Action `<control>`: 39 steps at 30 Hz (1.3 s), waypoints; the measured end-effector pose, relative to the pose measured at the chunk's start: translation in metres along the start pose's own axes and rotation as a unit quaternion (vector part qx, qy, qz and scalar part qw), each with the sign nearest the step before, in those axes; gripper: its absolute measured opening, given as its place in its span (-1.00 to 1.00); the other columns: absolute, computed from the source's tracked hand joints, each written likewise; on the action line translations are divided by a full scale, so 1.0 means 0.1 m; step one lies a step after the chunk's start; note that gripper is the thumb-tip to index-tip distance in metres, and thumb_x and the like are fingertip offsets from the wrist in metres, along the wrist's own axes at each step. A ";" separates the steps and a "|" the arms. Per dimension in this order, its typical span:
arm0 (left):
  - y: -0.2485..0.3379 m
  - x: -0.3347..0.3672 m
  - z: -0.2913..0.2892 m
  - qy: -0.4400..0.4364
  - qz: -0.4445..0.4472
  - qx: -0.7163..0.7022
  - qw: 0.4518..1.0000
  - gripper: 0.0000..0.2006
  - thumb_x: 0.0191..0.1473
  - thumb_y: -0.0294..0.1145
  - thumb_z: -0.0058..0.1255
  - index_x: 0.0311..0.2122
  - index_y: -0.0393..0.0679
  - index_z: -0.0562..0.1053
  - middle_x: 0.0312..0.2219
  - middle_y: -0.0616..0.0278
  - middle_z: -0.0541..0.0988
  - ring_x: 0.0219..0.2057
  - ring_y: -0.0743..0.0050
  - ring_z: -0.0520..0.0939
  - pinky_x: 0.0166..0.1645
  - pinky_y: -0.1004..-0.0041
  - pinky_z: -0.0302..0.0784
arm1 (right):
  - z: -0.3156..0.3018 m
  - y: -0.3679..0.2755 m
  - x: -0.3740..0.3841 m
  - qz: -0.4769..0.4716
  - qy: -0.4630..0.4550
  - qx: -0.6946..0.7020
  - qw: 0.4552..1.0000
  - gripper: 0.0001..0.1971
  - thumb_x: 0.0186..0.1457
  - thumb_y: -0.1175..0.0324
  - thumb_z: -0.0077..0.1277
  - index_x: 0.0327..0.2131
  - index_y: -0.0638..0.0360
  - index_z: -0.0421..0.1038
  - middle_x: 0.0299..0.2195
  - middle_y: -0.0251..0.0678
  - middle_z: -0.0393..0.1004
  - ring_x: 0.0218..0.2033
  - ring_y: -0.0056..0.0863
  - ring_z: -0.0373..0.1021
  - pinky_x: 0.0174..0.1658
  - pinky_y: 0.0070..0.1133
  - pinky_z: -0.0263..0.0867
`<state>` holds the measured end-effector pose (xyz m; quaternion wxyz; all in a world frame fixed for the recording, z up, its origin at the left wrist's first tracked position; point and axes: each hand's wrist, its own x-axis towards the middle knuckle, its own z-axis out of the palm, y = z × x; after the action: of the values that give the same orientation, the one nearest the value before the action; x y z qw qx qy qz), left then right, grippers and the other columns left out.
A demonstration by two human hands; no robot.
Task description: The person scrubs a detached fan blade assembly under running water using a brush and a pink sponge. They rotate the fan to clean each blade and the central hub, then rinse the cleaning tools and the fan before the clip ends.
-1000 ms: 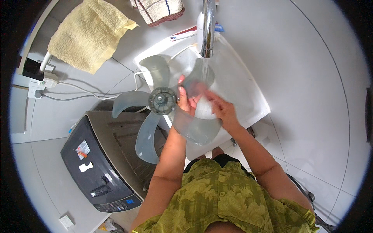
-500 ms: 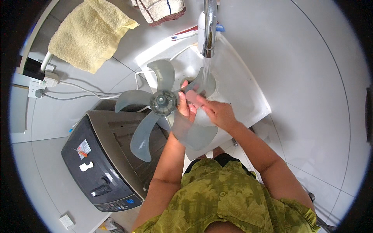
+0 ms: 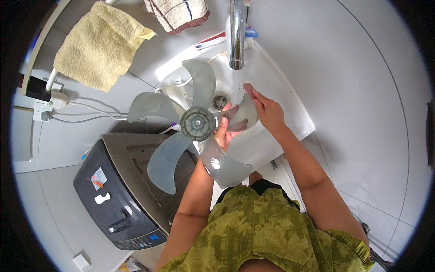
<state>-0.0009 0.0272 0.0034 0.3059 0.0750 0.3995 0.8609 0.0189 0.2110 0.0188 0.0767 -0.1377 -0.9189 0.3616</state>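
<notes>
- We have the fan over the near left part of the sink, with some of it reaching past the rim above the washer.
- Our left hand grasps one blade close to the hub, thumb on top and fingers beneath, showing through the plastic. We do well to grip firmly without bending it, as wet plastic is likely slippery.
- Our right hand pinches a pinkish pad just beside that blade's tip; whether the two touch, we cannot tell.
- The step looks like wiping this blade, so we should stroke from hub to tip along its curve, with the left fingers backing the spot being pressed.
- Water seems to fall from the tap; we should bring each wiped part under it and let the runoff go to the drain.
- The outer blades hang beyond the sink, so drips may land on the washer; tilting the fan toward the drain should help.
- The plug is over to the left, so we should shake no water that way.
</notes>
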 end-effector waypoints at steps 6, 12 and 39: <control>-0.05 0.00 -0.11 0.001 0.018 -0.028 0.999 -0.47 0.28 -0.11 -0.35 0.26 -0.12 0.01 0.18 0.06 0.17 0.14 0.19 0.32 0.19 0.14 0.27 | 0.12 -0.16 -0.32 -0.071 -0.037 0.036 0.996 -0.64 0.17 0.19 -0.19 0.05 -0.25 0.32 -0.53 -0.11 0.49 -0.53 -0.05 0.43 -0.45 -0.23 0.34; 0.06 -0.02 0.04 0.002 -0.002 -0.001 1.000 -0.44 0.26 -0.09 -0.30 0.27 -0.12 0.00 0.18 0.05 0.18 0.13 0.20 0.33 0.18 0.16 0.29 | 0.11 -0.07 -0.16 -0.040 0.021 -0.058 0.997 -0.62 0.17 0.22 -0.20 0.08 -0.12 0.30 -0.54 -0.13 0.50 -0.55 -0.07 0.43 -0.46 -0.26 0.36; -0.28 -0.19 -0.45 0.110 -0.198 0.192 0.955 -0.63 0.11 -0.58 -0.08 0.06 -0.16 0.35 -0.16 0.36 0.48 -0.15 0.62 0.47 -0.05 0.58 0.39 | -0.88 0.12 -0.41 0.283 0.039 0.626 0.725 -0.75 -0.01 0.39 0.15 -0.29 0.19 0.31 -0.38 -0.31 0.48 -0.78 -0.77 -0.03 -0.70 -0.73 -0.09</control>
<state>0.0106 0.0010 -0.0446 0.4040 -0.0435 0.5954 0.6931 0.0814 0.2635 0.0729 0.0753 -0.3260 -0.3981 0.8542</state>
